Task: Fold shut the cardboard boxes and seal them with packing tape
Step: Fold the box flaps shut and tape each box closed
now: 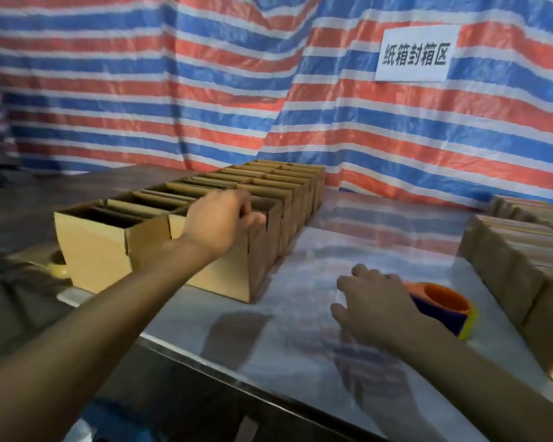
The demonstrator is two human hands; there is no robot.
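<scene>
A double row of several open cardboard boxes (pixel 96 250) runs from the near left toward the back wall. My left hand (pixel 221 218) reaches over the nearest right-hand box (pixel 224 275) and curls its fingers over that box's top edge. My right hand (pixel 374 301) hovers palm down with relaxed, spread fingers over the shiny table (pixel 300 330), holding nothing. Just right of it lies a tape dispenser (pixel 444 306) with an orange core, a dark blue body and a yellow edge, partly hidden by the hand.
A stack of closed cardboard boxes (pixel 524 275) fills the right side of the table. A striped red, white and blue tarp (pixel 205 90) hangs behind, with a white paper sign (pixel 415 54). The table's front edge (pixel 237 374) runs diagonally below my arms.
</scene>
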